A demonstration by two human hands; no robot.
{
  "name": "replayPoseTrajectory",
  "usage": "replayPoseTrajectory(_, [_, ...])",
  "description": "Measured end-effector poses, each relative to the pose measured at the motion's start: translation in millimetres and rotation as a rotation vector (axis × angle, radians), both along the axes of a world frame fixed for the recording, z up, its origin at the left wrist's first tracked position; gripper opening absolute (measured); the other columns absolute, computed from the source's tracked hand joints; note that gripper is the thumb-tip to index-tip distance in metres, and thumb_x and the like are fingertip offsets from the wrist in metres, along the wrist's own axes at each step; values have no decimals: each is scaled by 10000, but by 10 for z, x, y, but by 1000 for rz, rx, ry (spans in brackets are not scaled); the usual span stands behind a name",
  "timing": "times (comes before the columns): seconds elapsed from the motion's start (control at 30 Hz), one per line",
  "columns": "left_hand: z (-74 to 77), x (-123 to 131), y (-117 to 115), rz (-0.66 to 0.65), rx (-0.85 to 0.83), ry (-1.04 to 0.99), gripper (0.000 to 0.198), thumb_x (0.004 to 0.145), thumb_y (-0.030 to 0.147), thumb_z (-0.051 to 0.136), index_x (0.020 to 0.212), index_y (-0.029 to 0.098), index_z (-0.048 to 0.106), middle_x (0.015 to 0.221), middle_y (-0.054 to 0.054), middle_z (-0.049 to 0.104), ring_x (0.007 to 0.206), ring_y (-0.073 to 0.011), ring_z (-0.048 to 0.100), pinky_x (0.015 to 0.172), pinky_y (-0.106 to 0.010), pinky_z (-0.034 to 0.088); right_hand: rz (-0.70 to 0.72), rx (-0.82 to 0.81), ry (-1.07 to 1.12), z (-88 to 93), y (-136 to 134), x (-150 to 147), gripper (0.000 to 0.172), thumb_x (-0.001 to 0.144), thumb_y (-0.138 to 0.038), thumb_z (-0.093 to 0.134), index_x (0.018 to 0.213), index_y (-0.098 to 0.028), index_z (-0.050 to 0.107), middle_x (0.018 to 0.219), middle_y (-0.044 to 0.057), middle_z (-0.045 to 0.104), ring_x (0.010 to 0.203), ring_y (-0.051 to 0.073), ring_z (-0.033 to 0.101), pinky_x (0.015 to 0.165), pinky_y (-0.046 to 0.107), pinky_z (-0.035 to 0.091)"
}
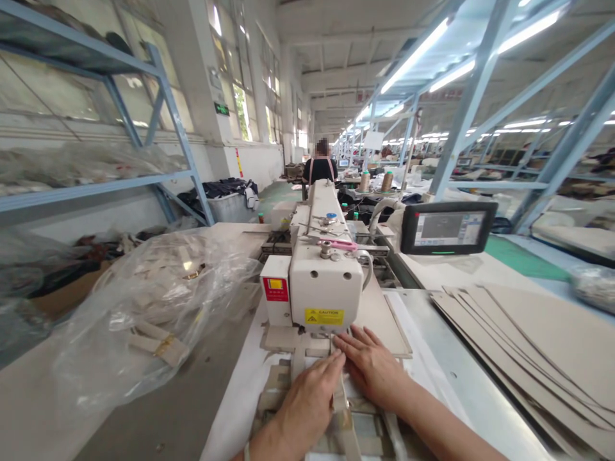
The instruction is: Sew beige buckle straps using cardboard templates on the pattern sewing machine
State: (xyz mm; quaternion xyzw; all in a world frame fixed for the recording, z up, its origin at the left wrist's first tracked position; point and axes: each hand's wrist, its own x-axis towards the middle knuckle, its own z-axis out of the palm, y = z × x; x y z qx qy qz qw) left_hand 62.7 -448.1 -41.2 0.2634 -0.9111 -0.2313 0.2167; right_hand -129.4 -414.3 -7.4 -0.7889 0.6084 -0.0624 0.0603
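A white industrial sewing machine head [323, 282] with a yellow caution label stands straight ahead, and its needle area sits just beyond my fingertips. Beige webbing straps [343, 416] lie on a white sheet under the machine's front. My left hand [307, 400] presses flat on the straps, and my right hand [369, 368] lies beside it with fingers stretched toward the presser area. The fingertips of the two hands nearly meet. The needle itself is hidden behind the machine's front parts and my fingers.
A clear plastic bag [148, 307] of strap pieces lies at the left. A stack of beige board panels [533, 346] sits on the metal table at the right, below a control screen [448, 228]. A co-worker [321, 166] stands far down the aisle among machines and thread cones.
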Motion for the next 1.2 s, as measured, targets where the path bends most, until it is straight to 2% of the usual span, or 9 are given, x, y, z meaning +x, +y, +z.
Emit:
replayPoseTrajectory(0.1, [-13, -45, -9, 17, -4, 12, 570, 855, -1, 415, 1408, 97, 516, 1405, -163, 593, 1330, -208, 537, 1147, -374, 444, -4, -29, 17, -52, -68, 44, 568, 870, -199, 476, 1437, -206, 516, 1474, 67, 532, 1427, 315, 371, 1203, 582, 229])
replayPoseTrajectory(0.2, [15, -70, -21, 28, -18, -38, 599, 834, -19, 396, 1421, 53, 496, 1425, -187, 567, 1343, -240, 522, 1153, -404, 438, 2, -84, 33, -49, -111, 74, 518, 863, -213, 511, 1378, -202, 572, 1412, 75, 592, 1393, 301, 409, 1225, 570, 142])
replayPoseTrajectory(0.3, [49, -87, -30, 29, -61, -117, 658, 791, -55, 370, 1437, 25, 471, 1468, -186, 522, 1378, -274, 476, 1166, -428, 416, -26, -135, 15, -2, -127, 109, 420, 887, -200, 504, 1284, -230, 637, 1292, 60, 670, 1329, 284, 470, 1231, 555, 104])
replayPoseTrajectory(0.4, [33, -98, -24, 56, -111, -146, 681, 783, -76, 323, 1437, 38, 475, 1473, -174, 519, 1377, -272, 476, 1151, -426, 432, -52, -169, -5, 21, -126, 144, 367, 914, -188, 488, 1239, -239, 651, 1226, 58, 689, 1284, 278, 496, 1232, 557, 77])
replayPoseTrajectory(0.6, [-126, -89, -9, 81, -147, -119, 694, 772, -79, 312, 1433, 55, 480, 1462, -166, 536, 1374, -251, 482, 1152, -413, 430, -75, -167, -40, -86, -148, 90, 303, 944, -206, 484, 1197, -249, 646, 1222, 72, 648, 1255, 256, 494, 1205, 583, 140])
replayPoseTrajectory(0.77, [-191, -94, -37, 82, -125, -117, 676, 777, -84, 305, 1412, 44, 499, 1446, -176, 550, 1380, -247, 472, 1155, -406, 430, -21, -160, -50, -97, -108, -10, 306, 984, -241, 461, 1242, -301, 613, 1281, 21, 636, 1325, 261, 433, 1203, 624, 54])
replayPoseTrajectory(0.9, [-119, -98, -37, 59, -99, -98, 617, 816, -62, 321, 1390, 54, 515, 1428, -170, 566, 1371, -241, 476, 1158, -396, 427, -57, -159, 23, -49, -61, 2, 335, 984, -272, 468, 1278, -344, 612, 1284, 43, 612, 1341, 301, 408, 1193, 637, 96])
replayPoseTrajectory(1.07, [32, -12, 45, 55, -61, -111, 489, 889, -17, 337, 1289, 97, 595, 1305, -124, 646, 1263, -222, 558, 1142, -359, 438, -72, -124, 45, -77, 0, 78, 352, 955, -311, 534, 1289, -375, 623, 1326, 85, 557, 1387, 335, 358, 1196, 621, 155])
replayPoseTrajectory(1.2, [52, 81, 106, 8, -87, -182, 523, 905, 22, 372, 1408, 87, 500, 1459, -142, 533, 1382, -248, 450, 1193, -370, 365, -97, -134, 71, -79, 27, 118, 356, 968, -287, 503, 1281, -386, 641, 1350, 93, 543, 1395, 334, 358, 1194, 612, 187])
